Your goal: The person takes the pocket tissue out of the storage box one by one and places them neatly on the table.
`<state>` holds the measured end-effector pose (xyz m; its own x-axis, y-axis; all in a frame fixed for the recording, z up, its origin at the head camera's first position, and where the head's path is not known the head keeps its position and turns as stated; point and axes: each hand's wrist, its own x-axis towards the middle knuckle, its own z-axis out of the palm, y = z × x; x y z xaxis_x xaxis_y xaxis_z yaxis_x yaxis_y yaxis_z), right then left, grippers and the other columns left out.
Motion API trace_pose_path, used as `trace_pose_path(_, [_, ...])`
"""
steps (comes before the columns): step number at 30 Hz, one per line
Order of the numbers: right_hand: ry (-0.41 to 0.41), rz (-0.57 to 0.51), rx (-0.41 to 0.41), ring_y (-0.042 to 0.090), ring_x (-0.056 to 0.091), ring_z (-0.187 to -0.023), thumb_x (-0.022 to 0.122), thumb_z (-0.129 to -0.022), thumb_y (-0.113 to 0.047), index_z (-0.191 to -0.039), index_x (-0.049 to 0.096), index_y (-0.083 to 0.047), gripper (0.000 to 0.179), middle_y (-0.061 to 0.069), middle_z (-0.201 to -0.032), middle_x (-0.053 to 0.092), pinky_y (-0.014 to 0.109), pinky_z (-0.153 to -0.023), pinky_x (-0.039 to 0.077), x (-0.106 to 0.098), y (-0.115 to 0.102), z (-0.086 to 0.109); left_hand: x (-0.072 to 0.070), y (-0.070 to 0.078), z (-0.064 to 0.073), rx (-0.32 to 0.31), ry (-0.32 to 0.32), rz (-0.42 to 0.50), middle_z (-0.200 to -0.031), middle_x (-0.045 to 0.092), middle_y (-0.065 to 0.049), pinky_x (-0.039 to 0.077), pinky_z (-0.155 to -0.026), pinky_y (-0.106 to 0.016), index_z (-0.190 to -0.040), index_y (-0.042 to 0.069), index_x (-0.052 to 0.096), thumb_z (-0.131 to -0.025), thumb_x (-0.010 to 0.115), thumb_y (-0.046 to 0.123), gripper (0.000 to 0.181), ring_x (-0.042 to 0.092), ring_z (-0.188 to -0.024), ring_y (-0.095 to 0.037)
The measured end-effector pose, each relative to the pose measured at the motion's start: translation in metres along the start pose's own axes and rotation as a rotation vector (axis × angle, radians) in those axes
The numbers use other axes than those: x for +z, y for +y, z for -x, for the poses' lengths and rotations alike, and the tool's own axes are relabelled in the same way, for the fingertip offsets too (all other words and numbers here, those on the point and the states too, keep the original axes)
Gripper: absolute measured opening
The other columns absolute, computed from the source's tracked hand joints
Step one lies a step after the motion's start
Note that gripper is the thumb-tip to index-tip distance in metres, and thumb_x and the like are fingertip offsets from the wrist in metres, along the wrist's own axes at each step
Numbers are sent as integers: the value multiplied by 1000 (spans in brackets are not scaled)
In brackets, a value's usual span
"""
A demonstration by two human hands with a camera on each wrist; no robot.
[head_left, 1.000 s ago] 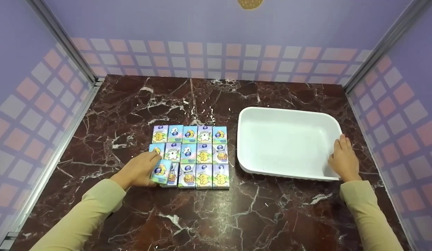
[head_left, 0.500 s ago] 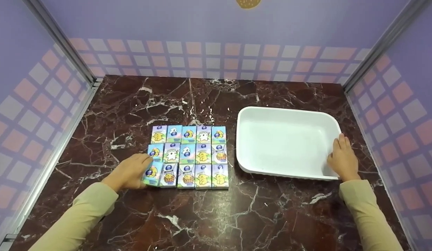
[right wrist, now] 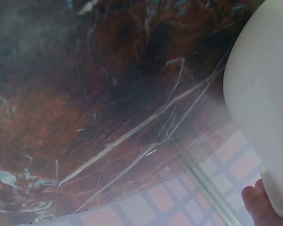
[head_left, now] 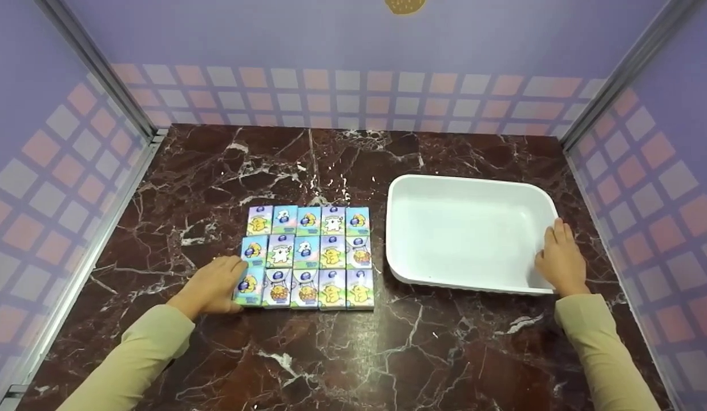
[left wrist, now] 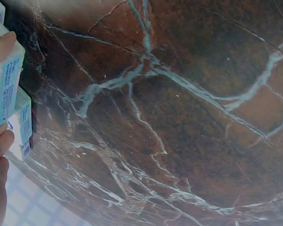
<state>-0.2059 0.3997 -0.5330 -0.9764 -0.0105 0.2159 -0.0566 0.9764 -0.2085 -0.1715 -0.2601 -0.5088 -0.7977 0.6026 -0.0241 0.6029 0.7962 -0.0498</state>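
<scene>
Several small tissue packs with cartoon prints lie edge to edge in three rows on the dark marble table. At the front-left corner of this block, my left hand (head_left: 214,285) holds a blue tissue pack (head_left: 249,287) by its ends. In the left wrist view, the thumb is at one end of that tissue pack (left wrist: 9,87) and the fingertips (left wrist: 1,143) are at the other. My right hand (head_left: 561,260) grips the right rim of a white plastic tub (head_left: 473,182). The right wrist view shows fingertips (right wrist: 258,200) against the outside of the tub wall (right wrist: 264,94).
The white tub stands right of the tissue packs, a narrow strip of marble table (head_left: 382,354) between them. Purple panels with pink and white squares (head_left: 353,94) wall in the back and both sides. Small white flecks dot the marble behind the packs.
My left hand has moved left with the blue tissue pack and lowered it from over its neighbour to the front-left corner, in line with the row. The right hand and tub have stayed put.
</scene>
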Motion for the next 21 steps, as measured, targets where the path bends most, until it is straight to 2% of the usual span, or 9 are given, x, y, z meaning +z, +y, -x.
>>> trace_pose_path(4, [-2, 2, 7, 47, 23, -124, 46, -73, -4, -120, 38, 20, 52, 34, -135, 26, 60, -96, 26, 0, 0, -1, 3, 3, -1, -8, -33, -2, -98, 51, -14, 41, -90, -43, -104, 0, 49, -48, 77, 43, 76, 51, -93, -31])
trace_pose_path(9, [-10, 9, 11, 47, 23, -124, 47, -74, -4, -120, 38, 19, 52, 33, -135, 25, 61, -96, 26, 0, 1, -1, 8, 4, -3, -21, -46, -5, -101, 52, -15, 40, -92, -43, -106, 0, 49, -51, 76, 43, 75, 51, -96, -31])
trace_pose_path(15, [-24, 11, 16, 47, 23, -124, 48, -75, -4, -119, 39, 19, 51, 33, -136, 24, 61, -94, 27, 1, 2, 0, 11, 3, -3, -10, -18, -19, -101, 51, -15, 41, -91, -42, -106, -1, 49, -52, 77, 44, 76, 50, -95, -31])
trace_pose_path(21, [-3, 11, 12, 47, 24, -124, 47, -74, -4, -117, 41, 19, 49, 32, -135, 26, 61, -94, 27, 2, 2, 0, 7, 5, -7, 8, 31, 1, -92, 50, -12, 42, -84, -41, -98, 0, 50, -45, 79, 48, 77, 50, -87, -29])
